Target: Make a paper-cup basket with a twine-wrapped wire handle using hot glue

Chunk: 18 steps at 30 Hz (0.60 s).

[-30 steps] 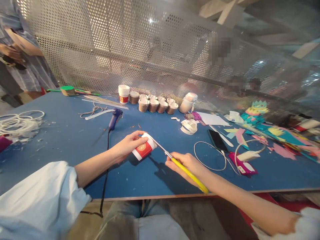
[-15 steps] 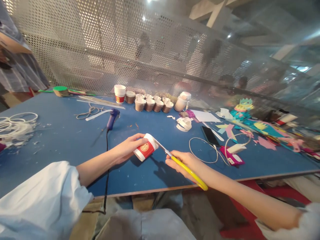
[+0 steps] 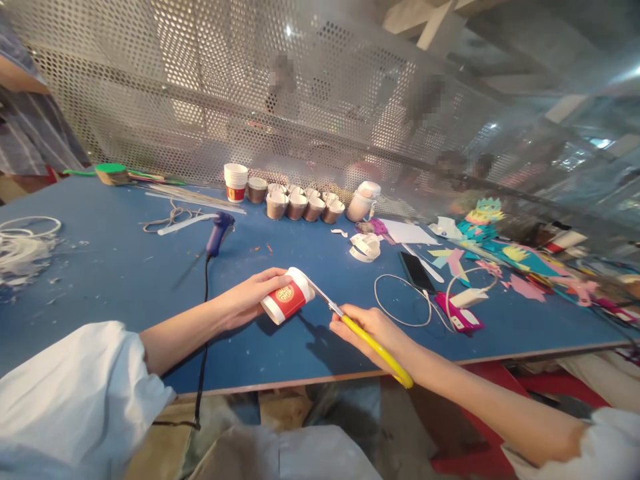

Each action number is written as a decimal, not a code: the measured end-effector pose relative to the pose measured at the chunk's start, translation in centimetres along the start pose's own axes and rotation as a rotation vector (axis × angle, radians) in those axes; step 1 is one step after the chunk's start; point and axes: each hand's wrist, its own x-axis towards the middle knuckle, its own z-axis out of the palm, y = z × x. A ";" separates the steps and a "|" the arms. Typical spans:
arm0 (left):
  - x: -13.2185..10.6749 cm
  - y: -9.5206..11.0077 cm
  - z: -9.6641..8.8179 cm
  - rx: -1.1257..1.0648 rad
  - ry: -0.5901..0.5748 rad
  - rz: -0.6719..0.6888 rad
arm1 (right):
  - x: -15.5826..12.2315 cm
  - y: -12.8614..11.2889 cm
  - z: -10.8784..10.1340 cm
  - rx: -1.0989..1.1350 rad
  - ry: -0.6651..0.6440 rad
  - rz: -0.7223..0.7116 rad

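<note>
Tilted on its side above the table, a red and white paper cup (image 3: 287, 300) is gripped by my left hand (image 3: 257, 293), whose fingers wrap its far side. My right hand (image 3: 373, 333) is closed on a pair of scissors (image 3: 376, 348) with yellow handles. The metal blades point up and left and meet the cup's rim on its right side. Whether the blades are parted at the rim is too small to tell. A blue glue gun (image 3: 219, 233) with a black cord lies beyond my left hand.
Stacked paper cups (image 3: 235, 181) and several small brown cups (image 3: 296, 205) line the back near a jar (image 3: 363, 201). Paper strips (image 3: 365, 247), a phone (image 3: 416, 272) and a pink power bank (image 3: 459, 315) lie to the right. White cord (image 3: 25, 250) is heaped at the left.
The cup has turned and shifted slightly left with my left hand. The scissors stay at its rim. The whole view has shifted a little, so the table things appear further left.
</note>
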 end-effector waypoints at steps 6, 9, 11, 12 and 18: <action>-0.4 -0.4 0.3 0.065 -0.077 -0.015 | -0.4 0.0 -0.2 -0.009 -0.016 -0.022; -0.5 -0.5 0.3 0.115 -0.057 0.004 | -0.4 -0.3 -0.5 -0.071 -0.016 -0.021; -0.5 -0.5 0.3 0.135 -0.057 0.013 | -0.2 -0.5 -0.7 -0.121 -0.010 -0.015; -0.5 -0.5 0.2 0.139 -0.060 0.013 | -0.1 -0.5 -0.7 -0.141 -0.009 -0.013; -0.4 -0.5 0.1 0.139 -0.084 0.002 | 0.2 -0.4 -0.8 -0.147 -0.031 -0.017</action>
